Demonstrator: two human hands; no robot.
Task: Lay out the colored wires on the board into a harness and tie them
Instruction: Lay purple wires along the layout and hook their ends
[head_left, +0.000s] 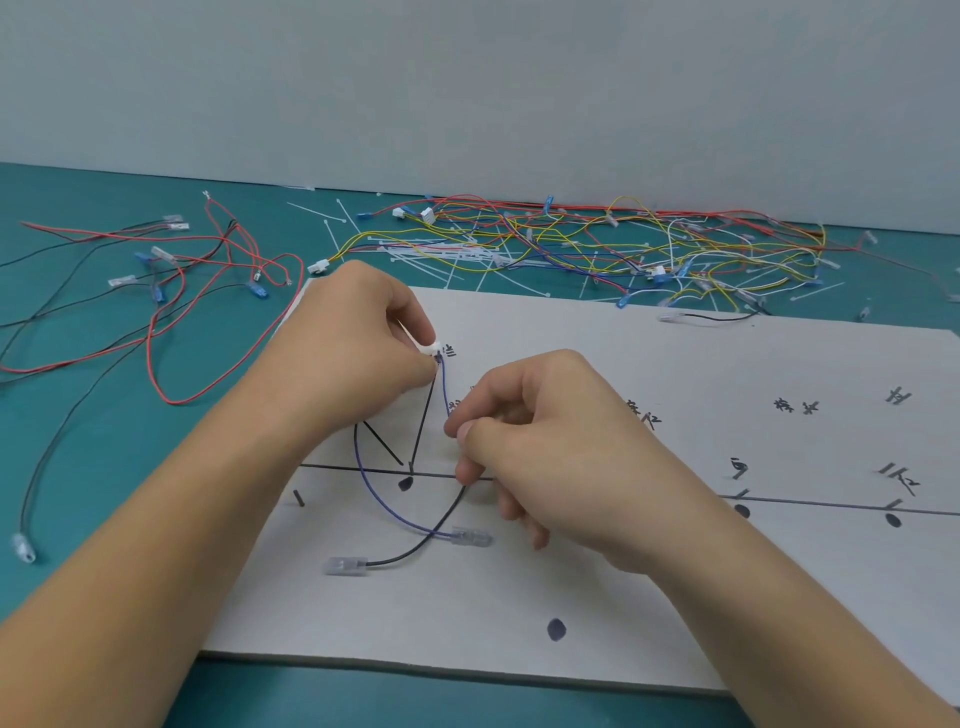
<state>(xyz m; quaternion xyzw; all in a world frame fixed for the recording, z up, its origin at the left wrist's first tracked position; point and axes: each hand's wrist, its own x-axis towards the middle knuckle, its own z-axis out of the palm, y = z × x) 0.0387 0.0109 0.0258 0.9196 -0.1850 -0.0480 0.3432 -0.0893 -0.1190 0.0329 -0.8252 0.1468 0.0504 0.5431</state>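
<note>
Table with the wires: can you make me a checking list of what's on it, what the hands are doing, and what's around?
Surface: teal mat with a white board on it, marked with lines and dots.
Job's things: white connector, blue wire and black wire on the board.
Clutter: zip ties scattered behind the board.
Grippers: left hand pinches the white connector with its fingers; right hand pinches the blue wire.
Cables: tangled colored wires behind the board; red and black wires at left.
Surroundings: plain grey wall.
</note>
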